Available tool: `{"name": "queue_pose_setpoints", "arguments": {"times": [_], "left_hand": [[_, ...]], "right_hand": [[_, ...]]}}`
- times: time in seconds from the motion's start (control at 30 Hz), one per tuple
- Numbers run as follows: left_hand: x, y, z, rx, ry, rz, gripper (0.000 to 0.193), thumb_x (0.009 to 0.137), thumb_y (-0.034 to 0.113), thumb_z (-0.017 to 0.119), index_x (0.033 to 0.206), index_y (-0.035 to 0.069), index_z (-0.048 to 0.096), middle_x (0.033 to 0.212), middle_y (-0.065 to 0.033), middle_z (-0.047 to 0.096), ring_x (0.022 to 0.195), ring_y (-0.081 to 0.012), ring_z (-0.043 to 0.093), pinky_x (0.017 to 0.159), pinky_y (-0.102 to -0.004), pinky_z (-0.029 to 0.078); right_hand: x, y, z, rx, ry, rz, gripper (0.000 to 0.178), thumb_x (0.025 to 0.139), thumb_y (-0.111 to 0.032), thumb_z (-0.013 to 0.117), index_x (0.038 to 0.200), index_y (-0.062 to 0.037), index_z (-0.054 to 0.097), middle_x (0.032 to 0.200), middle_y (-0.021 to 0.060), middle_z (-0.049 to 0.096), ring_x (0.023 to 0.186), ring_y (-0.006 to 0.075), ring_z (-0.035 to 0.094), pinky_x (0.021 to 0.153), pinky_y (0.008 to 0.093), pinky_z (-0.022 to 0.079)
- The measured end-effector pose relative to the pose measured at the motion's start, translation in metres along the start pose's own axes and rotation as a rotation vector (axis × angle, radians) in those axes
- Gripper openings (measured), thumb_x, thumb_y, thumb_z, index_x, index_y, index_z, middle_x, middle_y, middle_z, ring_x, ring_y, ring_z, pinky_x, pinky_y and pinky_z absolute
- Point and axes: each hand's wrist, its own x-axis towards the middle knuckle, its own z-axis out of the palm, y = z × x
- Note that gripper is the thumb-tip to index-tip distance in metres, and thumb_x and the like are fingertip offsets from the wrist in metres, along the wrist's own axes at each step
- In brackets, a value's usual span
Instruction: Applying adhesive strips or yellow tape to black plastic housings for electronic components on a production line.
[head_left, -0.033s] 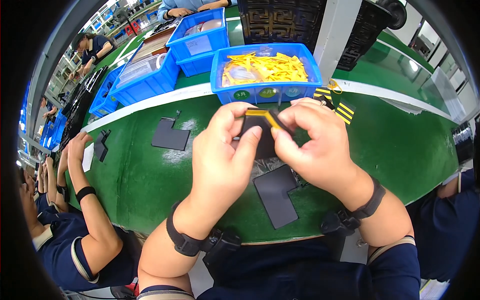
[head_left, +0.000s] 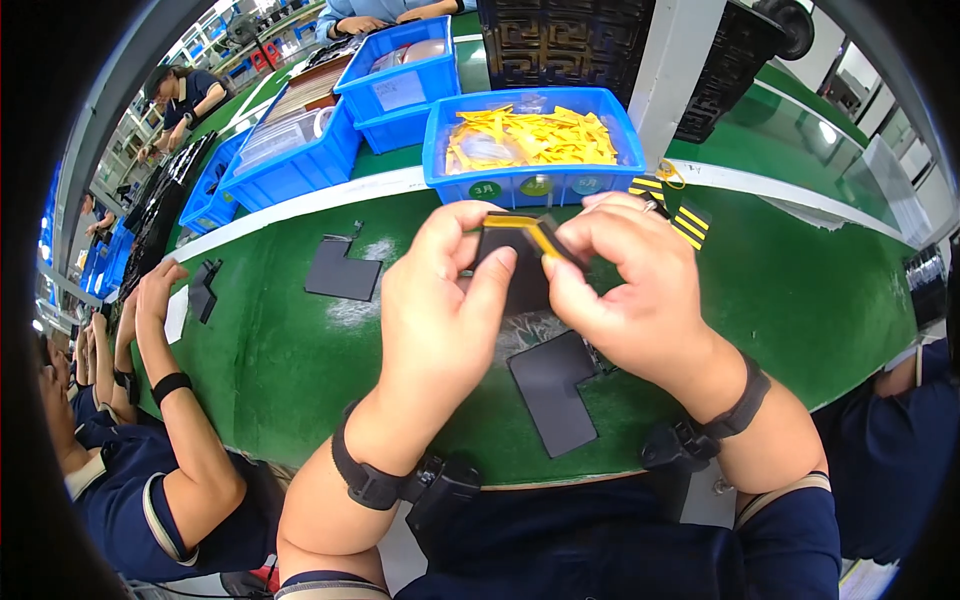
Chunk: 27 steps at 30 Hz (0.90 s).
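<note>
My left hand (head_left: 445, 285) and my right hand (head_left: 625, 265) hold a flat black piece (head_left: 525, 282) between them, raised over the bench. A yellow strip (head_left: 512, 221) runs along its far edge and bends down its right side. My left thumb presses on the face of the piece. The right thumb and fingers pinch the corner by the strip's right end. Just below my hands lies a black L-shaped flat piece (head_left: 553, 395), with a small part at its notch partly hidden by my right hand. Another such L-shaped piece (head_left: 342, 270) lies to the left.
Beyond my hands stands a blue bin (head_left: 535, 186) of yellow strips. More blue bins (head_left: 290, 165) stand at the back left. Yellow-and-black striped pieces (head_left: 690, 224) lie near a white post (head_left: 676, 80). At left, a co-worker's arm (head_left: 195, 420) reaches over the green bench (head_left: 270, 370) beside a small black piece (head_left: 203, 292).
My left hand has shifted very slightly left, and the held piece has tilted a little, so more of the yellow strip shows. My right hand has barely moved.
</note>
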Motion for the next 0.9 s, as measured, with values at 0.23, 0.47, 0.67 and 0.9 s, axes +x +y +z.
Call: {"name": "queue_pose_setpoints", "arguments": {"times": [0.23,0.47,0.67,0.9], "left_hand": [[0.001,0.005,0.0,-0.103,0.019,-0.102,0.025,0.085,-0.001,0.056,0.109,-0.003,0.051,0.091,-0.0101,0.068,0.082,-0.007,0.06,0.069,-0.0216,0.049],[-0.002,0.004,0.001,-0.115,0.003,-0.013,0.025,0.085,0.0,0.057,0.11,-0.002,0.051,0.088,-0.0095,0.068,0.077,-0.0066,0.06,0.065,-0.0222,0.05],[-0.001,0.003,0.002,0.123,0.017,0.127,0.026,0.083,0.0,0.058,0.109,-0.002,0.051,0.086,-0.0113,0.068,0.073,-0.0088,0.063,0.063,-0.0232,0.05],[0.0,0.0,0.0,-0.068,0.057,0.022,0.024,0.084,0.0,0.058,0.108,-0.002,0.052,0.085,-0.0101,0.068,0.074,-0.0063,0.06,0.062,-0.0217,0.049]], "right_hand": [[0.008,0.014,0.001,-0.033,0.176,0.058,0.013,0.07,-0.002,0.07,0.08,0.0,0.063,0.075,0.0086,0.062,0.07,0.0212,0.059,0.065,0.0304,0.046],[0.005,0.009,0.007,-0.045,0.125,0.07,0.011,0.068,-0.004,0.067,0.075,-0.0022,0.059,0.069,0.0094,0.058,0.065,0.0274,0.056,0.062,0.0362,0.044],[0.004,0.007,0.006,0.002,-0.02,0.05,0.01,0.069,-0.005,0.066,0.074,-0.0025,0.057,0.066,0.0098,0.056,0.064,0.0274,0.055,0.06,0.0365,0.043],[0.003,0.009,0.01,0.16,0.202,0.269,0.012,0.071,-0.004,0.07,0.081,-0.0015,0.063,0.076,0.009,0.064,0.071,0.0226,0.061,0.066,0.0318,0.048]]}}
